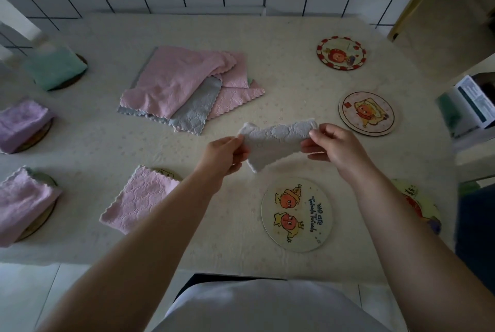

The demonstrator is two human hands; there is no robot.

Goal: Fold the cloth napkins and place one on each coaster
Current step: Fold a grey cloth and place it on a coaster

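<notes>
The left hand (226,156) is pinching one end of a pale grey napkin (276,141), and the right hand (330,145) is pinching the other end, so the cloth is stretching between them above the tabletop (267,37). The napkin is looking folded into a narrow band, quilted in texture with scalloped edges, and a lower corner is drooping toward the person. It is hanging just beyond a bare round coaster (296,215) printed with two orange cartoon figures.

Two more bare coasters (341,52) (367,113) are lying to the right, farther back. A loose pile of pink and grey napkins (182,85) is sitting in the middle of the tabletop. A folded pink napkin (139,199) is covering most of a coaster near the left forearm. At the left edge, green (53,66) and lilac (22,124) (21,203) folded napkins are resting on coasters, blurred. The right forearm is hiding most of another coaster (420,203).
</notes>
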